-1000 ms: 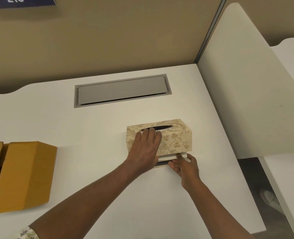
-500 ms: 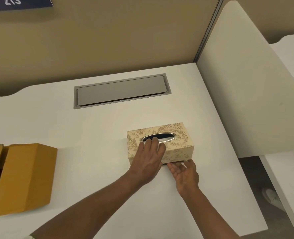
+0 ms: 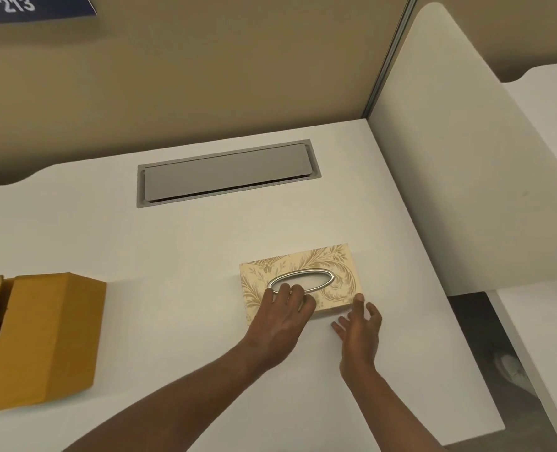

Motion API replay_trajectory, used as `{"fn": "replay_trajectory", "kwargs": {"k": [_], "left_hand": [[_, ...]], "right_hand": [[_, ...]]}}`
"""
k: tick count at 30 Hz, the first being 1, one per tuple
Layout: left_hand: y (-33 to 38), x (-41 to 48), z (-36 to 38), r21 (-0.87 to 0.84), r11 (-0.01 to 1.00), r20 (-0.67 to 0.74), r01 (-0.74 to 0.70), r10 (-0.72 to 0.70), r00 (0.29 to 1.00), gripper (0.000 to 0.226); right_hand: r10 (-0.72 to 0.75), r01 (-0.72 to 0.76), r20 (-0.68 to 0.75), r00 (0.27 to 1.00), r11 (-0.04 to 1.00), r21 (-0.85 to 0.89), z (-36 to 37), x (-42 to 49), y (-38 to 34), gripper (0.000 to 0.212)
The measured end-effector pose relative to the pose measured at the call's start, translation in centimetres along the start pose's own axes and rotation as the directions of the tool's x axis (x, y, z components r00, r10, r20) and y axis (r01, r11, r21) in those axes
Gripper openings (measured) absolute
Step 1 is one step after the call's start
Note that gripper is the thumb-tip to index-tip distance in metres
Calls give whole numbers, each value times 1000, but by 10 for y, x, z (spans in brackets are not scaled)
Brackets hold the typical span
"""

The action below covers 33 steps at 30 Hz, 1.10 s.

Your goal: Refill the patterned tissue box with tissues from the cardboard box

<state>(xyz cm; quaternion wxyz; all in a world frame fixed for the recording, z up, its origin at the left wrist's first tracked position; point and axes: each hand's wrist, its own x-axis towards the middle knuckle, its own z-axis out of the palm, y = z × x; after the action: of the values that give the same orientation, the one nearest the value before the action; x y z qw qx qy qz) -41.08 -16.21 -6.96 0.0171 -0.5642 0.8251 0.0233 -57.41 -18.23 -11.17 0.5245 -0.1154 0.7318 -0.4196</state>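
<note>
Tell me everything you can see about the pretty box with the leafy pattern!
The cream tissue box with a gold leaf pattern is a low rectangle lying flat on the white desk, near the white side divider. Its top has a long oval opening with a shiny silver rim, and no tissue sticks out. It looks closed. The left hand rests on its top with fingertips at the rim. The right hand is open beside its near right corner, thumb at the edge.

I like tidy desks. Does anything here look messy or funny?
Not much. The cardboard box lies on its side on the white desk with a flap hanging open. The patterned tissue box sits flat; no tissue pokes from its oval slot.
</note>
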Motion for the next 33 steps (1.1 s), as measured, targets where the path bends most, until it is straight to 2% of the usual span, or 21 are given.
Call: {"fn": "replay_trajectory", "kwargs": {"k": [2,5,8,9,11,13,15,17,18,19,25,31,33], "left_hand": [[1,-2,1,13,1000,5,-5,5,1000,67],[3,-2,1,-19,1000,4,6,-6,1000,66],[2,-3,3,-105,994,-67,37,-44,997,36],[-1,-5,5,-154,985,-85,77,-91,992,36],[-4,-13,6,-295,923,-56,247,-275,960,72],[-8,-21,5,-434,787,13,439,-482,876,103],[-11,-26,5,-553,548,201,628,-643,739,127],[-14,-28,0,-651,276,404,707,-663,630,141],[-15,-28,0,-676,179,467,715,-646,603,142],[-17,-29,0,-686,130,501,716,-629,594,141],[-26,-29,7,-766,83,455,637,-630,630,104],[-37,-29,5,-771,62,476,634,-605,638,105],[-39,-31,5,-761,99,472,641,-593,652,111]], "right_hand": [[-123,120,-3,992,975,-186,-4,6,0,65],[-197,202,48,979,930,-307,-5,11,-6,70],[-219,234,83,972,899,-371,-4,8,-14,65],[-228,244,89,970,888,-389,-4,6,-17,60],[-242,263,103,965,866,-425,-4,4,-20,58],[-245,275,125,961,850,-449,-4,4,-19,60],[-229,270,144,963,849,-454,-3,3,-16,58],[-222,267,151,963,860,-435,-1,3,-15,55],[-222,266,150,963,864,-428,0,2,-16,54],[-221,263,147,964,866,-426,1,1,-16,55],[-219,271,166,962,854,-445,9,-1,-21,57],[-218,275,174,960,848,-453,18,-3,-25,62],[-232,293,188,954,844,-449,17,-2,-24,65]]}}
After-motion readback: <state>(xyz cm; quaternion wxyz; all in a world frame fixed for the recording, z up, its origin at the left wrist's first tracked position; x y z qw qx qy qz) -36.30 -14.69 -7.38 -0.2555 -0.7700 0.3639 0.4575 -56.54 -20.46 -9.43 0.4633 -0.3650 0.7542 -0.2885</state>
